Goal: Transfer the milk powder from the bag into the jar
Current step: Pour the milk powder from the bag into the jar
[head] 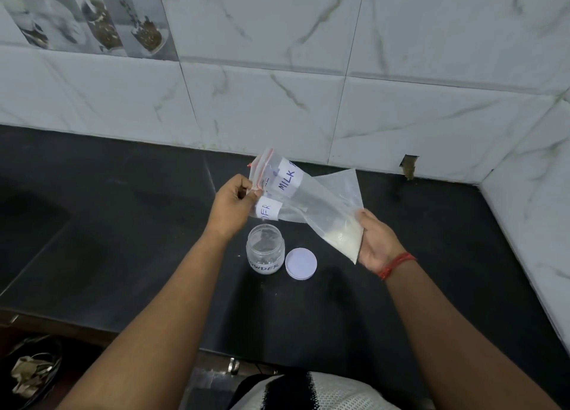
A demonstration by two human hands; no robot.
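A clear zip bag with white labels reading MILK and POWDER is held in the air above the black counter. My left hand pinches its red-striped zip end at the upper left. My right hand grips the lower right corner, where a small heap of white milk powder lies. Directly below the bag's mouth stands a small clear jar, lid off, with a POWDER label and a little white powder inside. Its round white lid lies flat on the counter, just right of the jar.
The black counter meets a white marble-tiled wall at the back and right. A dark sink basin sits at the far left. The counter's front edge runs along the bottom, with a dark bin of crumpled paper below on the floor.
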